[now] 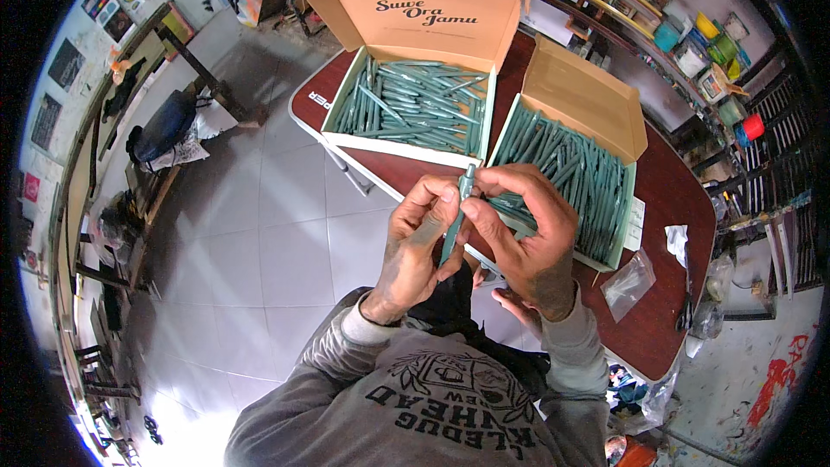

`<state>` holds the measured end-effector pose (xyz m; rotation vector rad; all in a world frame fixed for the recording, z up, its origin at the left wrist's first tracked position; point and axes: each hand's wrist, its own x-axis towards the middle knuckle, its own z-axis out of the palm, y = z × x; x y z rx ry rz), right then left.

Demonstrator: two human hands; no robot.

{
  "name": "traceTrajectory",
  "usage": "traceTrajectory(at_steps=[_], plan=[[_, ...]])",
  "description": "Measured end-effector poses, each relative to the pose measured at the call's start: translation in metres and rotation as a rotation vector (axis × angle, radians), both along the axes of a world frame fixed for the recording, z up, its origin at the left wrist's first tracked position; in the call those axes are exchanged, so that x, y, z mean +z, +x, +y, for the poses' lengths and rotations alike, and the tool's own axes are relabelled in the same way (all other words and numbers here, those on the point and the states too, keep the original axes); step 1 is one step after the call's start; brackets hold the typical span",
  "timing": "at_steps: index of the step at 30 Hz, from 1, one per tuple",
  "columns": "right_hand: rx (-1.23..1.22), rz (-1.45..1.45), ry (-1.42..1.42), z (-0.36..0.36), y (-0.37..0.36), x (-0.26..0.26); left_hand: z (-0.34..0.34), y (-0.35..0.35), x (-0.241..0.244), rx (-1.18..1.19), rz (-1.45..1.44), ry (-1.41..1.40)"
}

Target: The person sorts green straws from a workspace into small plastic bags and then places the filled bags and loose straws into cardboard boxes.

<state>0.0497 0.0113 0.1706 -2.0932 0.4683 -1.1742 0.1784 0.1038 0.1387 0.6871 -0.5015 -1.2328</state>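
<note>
A teal ballpoint pen [452,240] is held between my two hands, its narrow end pointing up and away from me. My left hand [415,240] grips the barrel from the left, with thumb and fingers around it. From the right, my right hand [535,227] pinches the upper part between thumb and index finger. Just beyond the hands stands an open cardboard box [402,148], filled with many similar teal pens [421,97]. A second open box [580,104] sits to its right, packed with more pens [583,188], partly hidden behind my right hand.
Both boxes rest on a dark red folding table [655,318]. A clear plastic bag [628,285], white paper [676,240] and scissors [684,318] lie at its right. Shelves with paint containers [694,61] line the back right. A cluttered bench [130,259] runs along the left beyond the tiled floor [246,259].
</note>
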Motion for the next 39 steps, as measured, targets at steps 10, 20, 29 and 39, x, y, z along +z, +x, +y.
traceTrajectory(at_steps=[10, 20, 29, 39], plan=[[-0.113, 0.067, -0.171, 0.011, 0.007, -0.005, 0.002, -0.001, -0.003, 0.043, 0.010, 0.019], [-0.017, 0.238, -0.736, -0.003, 0.015, -0.020, 0.010, 0.008, -0.005, -0.002, 0.370, 0.089], [0.106, 0.206, -0.907, -0.009, 0.028, -0.018, 0.008, 0.028, -0.006, -0.037, 0.522, 0.049], [0.207, 0.189, -1.010, -0.018, 0.027, -0.028, -0.017, 0.052, -0.022, -0.033, 0.513, -0.041]])
